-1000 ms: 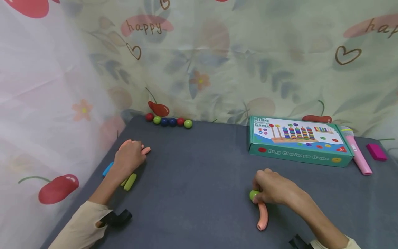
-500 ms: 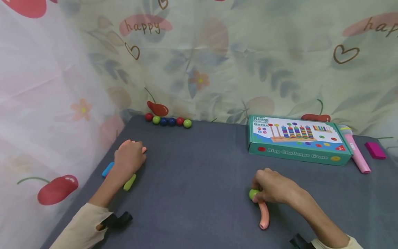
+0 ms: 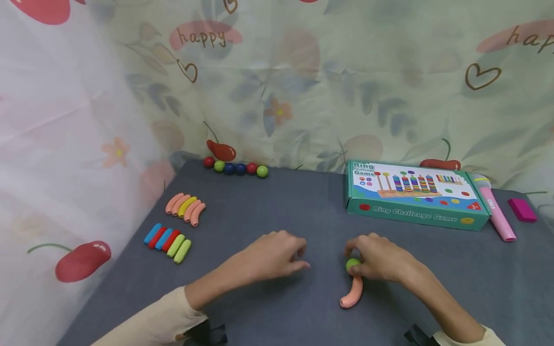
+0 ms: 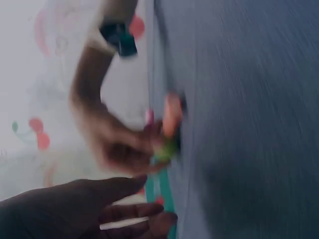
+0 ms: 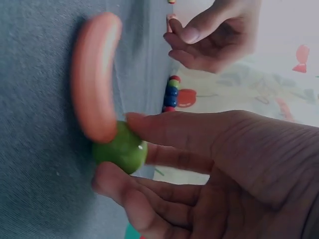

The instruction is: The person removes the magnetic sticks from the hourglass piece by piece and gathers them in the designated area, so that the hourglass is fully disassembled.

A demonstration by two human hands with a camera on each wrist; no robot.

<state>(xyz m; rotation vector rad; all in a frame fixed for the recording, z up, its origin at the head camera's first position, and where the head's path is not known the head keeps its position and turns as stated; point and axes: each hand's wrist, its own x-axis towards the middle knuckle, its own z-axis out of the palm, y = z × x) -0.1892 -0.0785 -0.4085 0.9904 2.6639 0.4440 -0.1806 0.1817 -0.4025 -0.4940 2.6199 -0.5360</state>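
Observation:
My right hand (image 3: 381, 257) pinches a green ball (image 5: 122, 152) between thumb and fingers, low over the dark cloth. A curved peach-coloured stick (image 5: 92, 74) lies against the ball, its other end pointing toward the front; a small hole shows in that end in the head view. To the left, my left hand (image 3: 272, 257) is over the middle of the table with loosely bent fingers and holds nothing. Its thumb and fingers stand apart in the left wrist view, which is blurred, facing the right hand.
At the left lie a row of curved peach and yellow sticks (image 3: 186, 208) and a row of blue, red and green straight sticks (image 3: 168, 241). Several coloured balls (image 3: 235, 168) line the back edge. A game box (image 3: 417, 194), pink microphone (image 3: 497, 211) and magenta block (image 3: 522, 210) stand right.
My left hand has left the curved sticks and moved right, uncovering both rows. The peach stick's near end has swung left, while my right hand stays at the green ball.

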